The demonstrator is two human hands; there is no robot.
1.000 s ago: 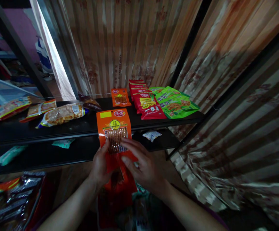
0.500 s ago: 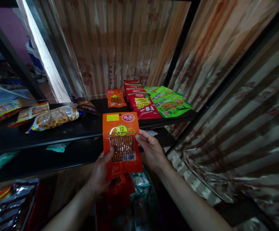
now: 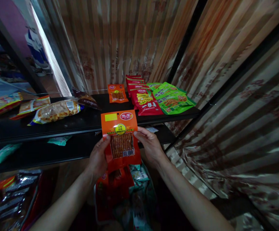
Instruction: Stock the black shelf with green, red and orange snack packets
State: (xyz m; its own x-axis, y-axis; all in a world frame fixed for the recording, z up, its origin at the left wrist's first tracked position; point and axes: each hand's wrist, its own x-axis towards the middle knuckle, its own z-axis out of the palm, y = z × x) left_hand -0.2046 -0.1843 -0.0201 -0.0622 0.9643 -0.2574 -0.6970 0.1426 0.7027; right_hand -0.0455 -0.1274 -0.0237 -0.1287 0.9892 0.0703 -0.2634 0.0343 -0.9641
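Observation:
Between my hands is an orange snack packet (image 3: 121,141), held upright with its printed front and clear window facing me. My left hand (image 3: 99,158) grips its left edge, the thumb lying on the front. On the opposite edge, my right hand (image 3: 150,143) pinches the packet between thumb and fingers. A matching smaller-looking orange packet (image 3: 117,93) lies on the black shelf (image 3: 88,119) behind it. Beside that one are red snack packets (image 3: 146,99) and green snack packets (image 3: 174,100). Below my hands, more orange packets (image 3: 116,183) sit among teal-and-white packets (image 3: 139,192).
Bread-like snack bags (image 3: 55,111) and a brown packet (image 3: 87,98) lie along the shelf's left part. A lower shelf (image 3: 79,147) holds a teal packet (image 3: 59,140). Black uprights (image 3: 187,41) and a patterned curtain (image 3: 98,41) stand behind. Dark packaged goods (image 3: 16,195) fill the lower left.
My left hand has shifted up along the packet's left edge, its thumb now higher. Both hands still hold the packet. The view has tilted slightly.

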